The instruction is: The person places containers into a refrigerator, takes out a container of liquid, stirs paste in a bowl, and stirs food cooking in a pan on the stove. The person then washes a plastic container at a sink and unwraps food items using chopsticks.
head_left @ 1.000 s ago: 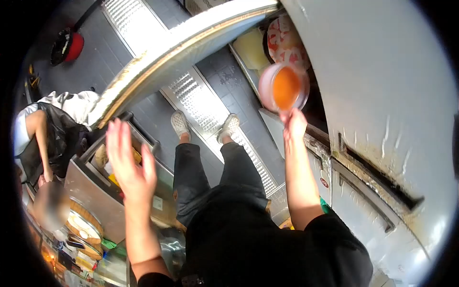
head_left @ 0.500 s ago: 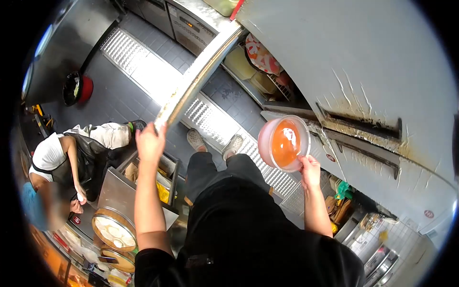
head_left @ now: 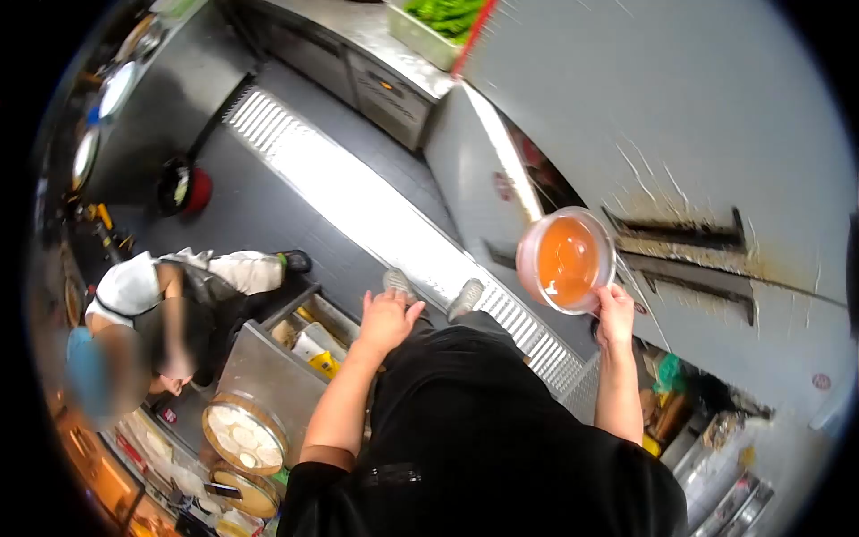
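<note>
In my right hand (head_left: pixel 615 315) is a round clear plastic tub (head_left: pixel 531 259), gripped at its rim. Orange liquid (head_left: pixel 570 258) fills part of it, its surface shiny. My left hand (head_left: pixel 391 319) is in the air in front of my body, fingers spread, with nothing in it. Beyond it, a grey fridge door (head_left: pixel 470 166) stands partly ajar, apart from my hand. The tub overlaps the lower end of the door's edge, and only a dark, narrow strip of the fridge's inside shows.
A co-worker in a white top (head_left: pixel 125 285) bends over at the left, near a steel counter (head_left: pixel 268 371) with an open drawer (head_left: pixel 318 340). Round trays of dough-like pieces (head_left: pixel 243 434) lie there. A red bin (head_left: pixel 199 191) stands on the floor. Greens (head_left: pixel 445 16) fill a container at the top.
My left hand has let go of the fridge door's edge and come back toward my body. The door has swung most of the way closed. The tub stays in my right hand.
</note>
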`<state>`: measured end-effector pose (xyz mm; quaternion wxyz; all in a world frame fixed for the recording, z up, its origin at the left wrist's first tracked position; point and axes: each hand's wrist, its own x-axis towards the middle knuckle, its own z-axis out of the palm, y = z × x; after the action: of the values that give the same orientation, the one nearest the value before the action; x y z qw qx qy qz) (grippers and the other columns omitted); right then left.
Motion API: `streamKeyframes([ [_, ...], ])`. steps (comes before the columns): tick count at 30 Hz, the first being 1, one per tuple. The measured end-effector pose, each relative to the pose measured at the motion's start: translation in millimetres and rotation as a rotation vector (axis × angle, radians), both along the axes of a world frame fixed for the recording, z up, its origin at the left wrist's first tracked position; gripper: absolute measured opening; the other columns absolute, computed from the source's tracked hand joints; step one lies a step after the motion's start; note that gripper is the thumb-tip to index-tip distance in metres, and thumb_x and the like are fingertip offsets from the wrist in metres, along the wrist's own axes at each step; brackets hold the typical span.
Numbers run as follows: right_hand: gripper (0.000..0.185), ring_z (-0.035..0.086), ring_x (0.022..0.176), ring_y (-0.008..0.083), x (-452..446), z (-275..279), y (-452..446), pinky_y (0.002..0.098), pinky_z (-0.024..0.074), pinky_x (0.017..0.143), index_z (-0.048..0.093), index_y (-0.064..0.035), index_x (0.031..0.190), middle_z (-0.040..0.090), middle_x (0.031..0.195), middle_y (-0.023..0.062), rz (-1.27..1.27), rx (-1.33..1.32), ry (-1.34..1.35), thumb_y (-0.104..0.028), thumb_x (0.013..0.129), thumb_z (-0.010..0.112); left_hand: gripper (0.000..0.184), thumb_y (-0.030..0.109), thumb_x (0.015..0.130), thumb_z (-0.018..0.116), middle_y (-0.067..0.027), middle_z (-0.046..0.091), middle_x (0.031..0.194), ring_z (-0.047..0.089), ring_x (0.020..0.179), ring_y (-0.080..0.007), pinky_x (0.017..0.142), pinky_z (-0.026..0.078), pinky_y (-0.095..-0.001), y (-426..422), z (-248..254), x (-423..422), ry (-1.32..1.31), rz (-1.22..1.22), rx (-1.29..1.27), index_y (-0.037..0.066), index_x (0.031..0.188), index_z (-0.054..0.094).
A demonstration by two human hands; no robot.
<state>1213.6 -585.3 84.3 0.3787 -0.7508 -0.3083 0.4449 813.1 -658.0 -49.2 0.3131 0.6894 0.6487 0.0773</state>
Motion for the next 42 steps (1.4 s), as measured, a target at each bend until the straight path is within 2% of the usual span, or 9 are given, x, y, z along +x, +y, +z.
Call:
streamKeyframes([
  [9, 0.016, 0.049, 0.053, 0.0051, -93, -24, 50, 0.02, 0.0382, 0.049, 0.064, -0.0061, 0.076, 0.058, 0.066, -0.0025, 0.171, -0.037, 0.031, -0.012, 0.091, 0.061, 0.047, 0.044, 0.099, 0.055, -0.0207, 0.065, 0.105, 0.063, 0.105, -0.0411, 0.102, 0.041, -0.0626, -32, 27, -95, 0.076, 0.187, 0.039, 0.0, 0.109, 0.065],
  [16, 0.014, 0.054, 0.057, 0.0083, -195, -49, 122, 0.0234, 0.0449, 0.054, 0.064, -0.005, 0.076, 0.061, 0.069, 0.0003, 0.408, -0.055, 0.087, -0.011, 0.089, 0.062, 0.055, 0.047, 0.099, 0.054, -0.0241, 0.064, 0.119, 0.061, 0.114, -0.0417, 0.106, 0.039, -0.0592, -39, 22, -141, 0.06, 0.322, -0.072, -0.002, 0.123, 0.063],
  [18, 0.015, 0.055, 0.058, 0.0088, -222, -56, 148, 0.0241, 0.0465, 0.056, 0.064, -0.0047, 0.075, 0.061, 0.069, 0.0003, 0.456, -0.069, 0.064, -0.011, 0.089, 0.064, 0.058, 0.047, 0.099, 0.055, -0.0254, 0.062, 0.13, 0.059, 0.12, -0.0423, 0.108, 0.038, -0.057, -26, 30, -152, 0.048, 0.37, -0.111, -0.002, 0.129, 0.061],
  [21, 0.018, 0.055, 0.058, 0.0097, -272, -71, 190, 0.0254, 0.047, 0.055, 0.063, -0.0039, 0.072, 0.061, 0.067, 0.0007, 0.522, -0.027, 0.059, -0.01, 0.088, 0.065, 0.058, 0.047, 0.098, 0.055, -0.0248, 0.062, 0.13, 0.058, 0.121, -0.0419, 0.109, 0.038, -0.0555, -10, 31, -171, 0.007, 0.491, -0.088, -0.002, 0.13, 0.061],
  [26, 0.021, 0.056, 0.056, 0.0113, -350, -103, 278, 0.0288, 0.0448, 0.053, 0.063, -0.002, 0.068, 0.061, 0.062, 0.0035, 0.701, 0.03, -0.002, -0.013, 0.086, 0.068, 0.056, 0.045, 0.097, 0.059, -0.0266, 0.064, 0.124, 0.061, 0.116, -0.0426, 0.105, 0.041, -0.0561, 16, -1, -218, 0.059, 0.6, -0.09, -0.002, 0.127, 0.062],
  [30, 0.024, 0.055, 0.054, 0.0105, -435, -103, 355, 0.0294, 0.0442, 0.05, 0.057, -0.0025, 0.062, 0.058, 0.058, 0.0032, 0.906, 0.11, -0.071, -0.008, 0.084, 0.065, 0.055, 0.044, 0.095, 0.062, -0.0247, 0.066, 0.119, 0.063, 0.11, -0.0427, 0.095, 0.047, -0.0535, 54, 17, -261, 0.097, 0.758, -0.176, -0.002, 0.123, 0.063],
  [33, 0.026, 0.055, 0.053, 0.0108, -499, -94, 411, 0.0309, 0.0446, 0.05, 0.055, -0.0016, 0.06, 0.058, 0.056, 0.0045, 1.052, 0.171, -0.159, -0.01, 0.082, 0.066, 0.053, 0.043, 0.095, 0.062, -0.0248, 0.066, 0.118, 0.063, 0.11, -0.0427, 0.096, 0.047, -0.0524, 86, 29, -288, 0.123, 0.899, -0.237, -0.003, 0.121, 0.064],
  [38, 0.025, 0.053, 0.052, 0.0108, -610, -83, 482, 0.0318, 0.0444, 0.052, 0.057, -0.0011, 0.061, 0.058, 0.056, 0.0052, 1.235, 0.206, -0.157, -0.012, 0.082, 0.066, 0.053, 0.04, 0.094, 0.065, -0.0273, 0.068, 0.11, 0.066, 0.102, -0.0438, 0.089, 0.053, -0.0481, 140, 49, -339, 0.08, 1.022, -0.122, -0.005, 0.121, 0.064],
  [42, 0.024, 0.052, 0.053, 0.0089, -700, -93, 519, 0.0296, 0.0434, 0.051, 0.058, -0.0016, 0.062, 0.057, 0.057, 0.0025, 1.332, 0.203, -0.114, -0.011, 0.083, 0.066, 0.053, 0.039, 0.092, 0.066, -0.0285, 0.067, 0.115, 0.065, 0.107, -0.0437, 0.094, 0.051, -0.0481, 162, 45, -382, 0.047, 1.181, -0.037, -0.006, 0.12, 0.064],
])
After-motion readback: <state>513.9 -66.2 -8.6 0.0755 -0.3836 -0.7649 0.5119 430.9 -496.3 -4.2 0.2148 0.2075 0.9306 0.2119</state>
